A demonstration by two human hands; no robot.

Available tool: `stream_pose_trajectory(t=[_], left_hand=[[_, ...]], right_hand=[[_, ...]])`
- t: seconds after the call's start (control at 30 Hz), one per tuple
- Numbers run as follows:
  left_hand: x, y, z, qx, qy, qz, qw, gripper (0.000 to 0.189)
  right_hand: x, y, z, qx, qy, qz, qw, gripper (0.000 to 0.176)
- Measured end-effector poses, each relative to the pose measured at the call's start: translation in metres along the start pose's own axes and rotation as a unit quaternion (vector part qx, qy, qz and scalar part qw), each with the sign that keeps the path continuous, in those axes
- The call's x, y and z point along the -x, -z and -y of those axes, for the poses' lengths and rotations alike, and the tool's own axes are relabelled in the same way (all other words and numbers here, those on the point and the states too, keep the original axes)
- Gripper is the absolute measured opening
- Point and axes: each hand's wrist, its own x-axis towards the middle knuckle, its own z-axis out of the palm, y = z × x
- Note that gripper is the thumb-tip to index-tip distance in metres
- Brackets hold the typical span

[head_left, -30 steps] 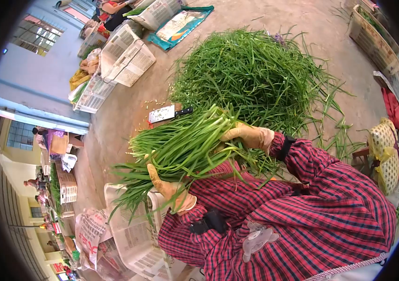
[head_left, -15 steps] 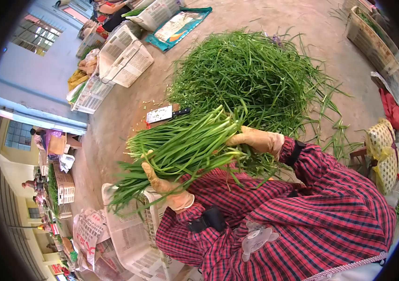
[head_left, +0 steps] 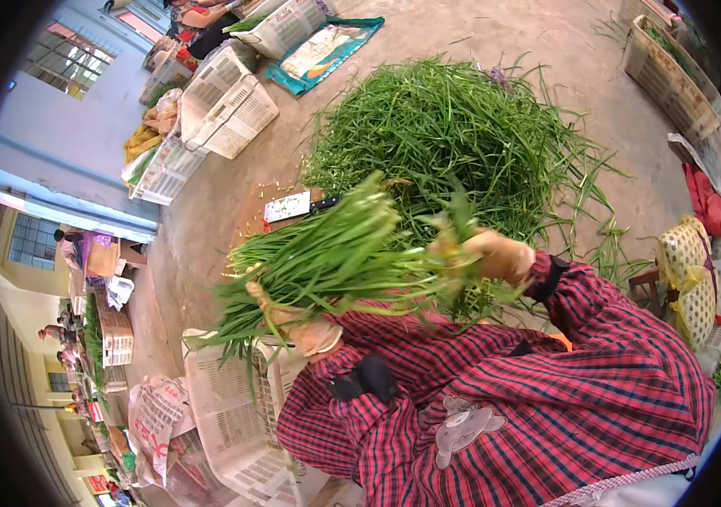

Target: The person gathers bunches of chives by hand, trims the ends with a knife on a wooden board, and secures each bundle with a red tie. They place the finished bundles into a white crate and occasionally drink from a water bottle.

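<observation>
A thick bunch of garlic chives (head_left: 327,253), long green leaves with pale stem ends, lies across my lap side. My gloved left hand (head_left: 297,328) is closed around its lower left part, thumb on top. At the bunch's right end, my gloved right hand (head_left: 500,256) grips some loose leaves (head_left: 453,245), both blurred by motion; its fingertips are partly hidden. Behind the bunch a cleaver (head_left: 289,206) with a black handle rests on a brown board (head_left: 251,228) strewn with cut bits. A large heap of loose green leaves (head_left: 453,135) lies on the floor beyond.
An off-white plastic crate (head_left: 225,414) stands by my left arm. More crates (head_left: 229,114) line the wall at upper left, and another crate (head_left: 673,76) is at upper right. A teal-edged sack (head_left: 327,55) lies on the floor. People work at the far left and top.
My right hand has moved right, away from the bunch's middle, with loose leaves in it. My left hand and the bunch have shifted slightly, and the stem ends now point more upward.
</observation>
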Motion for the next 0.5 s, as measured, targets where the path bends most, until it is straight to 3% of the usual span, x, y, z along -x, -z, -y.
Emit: stream_pose_trajectory(t=[0.03,0.13,0.2,0.23,0.27,0.33,0.4,0.43,0.5], left_hand=[[0.001,-0.002,-0.002,0.016,-0.003,-0.005,1.000,0.048],[0.001,-0.005,-0.007,0.028,0.000,-0.006,1.000,0.047],[0.001,-0.008,-0.009,0.038,0.001,-0.004,0.999,0.046],[0.000,-0.009,-0.009,0.043,0.002,-0.004,0.999,0.046],[0.001,-0.010,-0.010,0.045,0.003,-0.003,0.999,0.046],[0.001,-0.009,-0.013,0.050,-0.003,-0.006,0.999,0.046],[-0.001,-0.007,-0.014,0.052,0.000,-0.009,0.999,0.045],[-0.002,-0.005,-0.015,0.055,-0.001,-0.010,0.998,0.045],[-0.001,-0.004,-0.013,0.066,-0.001,-0.015,0.998,0.045]], right_hand=[[0.002,0.012,0.011,-0.130,-0.006,0.155,0.979,0.012],[0.014,0.019,0.040,-0.202,0.114,0.161,0.959,0.020],[-0.003,0.026,0.046,-0.128,0.085,0.001,0.988,0.027],[-0.018,0.015,0.052,0.056,0.095,0.013,0.994,0.030],[-0.027,-0.002,0.058,0.065,0.030,-0.040,0.997,0.040],[-0.053,-0.013,0.051,0.222,0.033,-0.036,0.974,0.042],[-0.067,-0.038,0.044,0.304,0.100,0.040,0.947,0.043],[-0.068,-0.056,0.053,0.341,0.046,-0.017,0.939,0.043],[-0.076,-0.046,0.038,0.286,0.061,-0.025,0.956,0.041]])
